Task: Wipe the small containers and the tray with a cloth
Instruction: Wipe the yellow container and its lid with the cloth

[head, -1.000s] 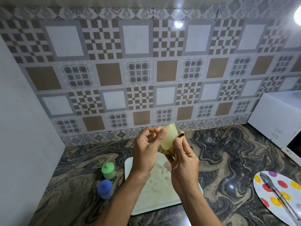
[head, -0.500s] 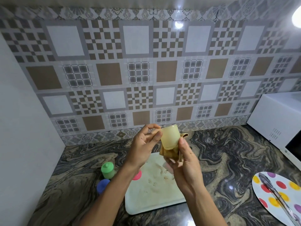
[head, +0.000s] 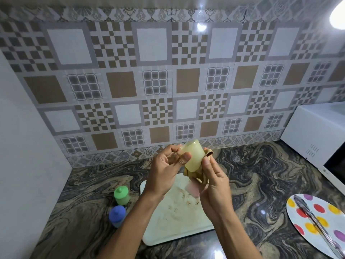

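At lower left I see a green-lidded container (head: 121,195) and a blue-lidded container (head: 117,216) standing close together on the counter, just left of the soiled white tray (head: 168,227). Above the tray, centre frame, my left hand (head: 164,174) curls its fingers and thumb round the pale yellow container (head: 193,156), which is tilted in mid-air. My right hand (head: 214,186) grips the tan cloth (head: 197,175), bunched against the container's lower end. At lower right, tongs (head: 315,221) lie on a dotted plate (head: 334,224).
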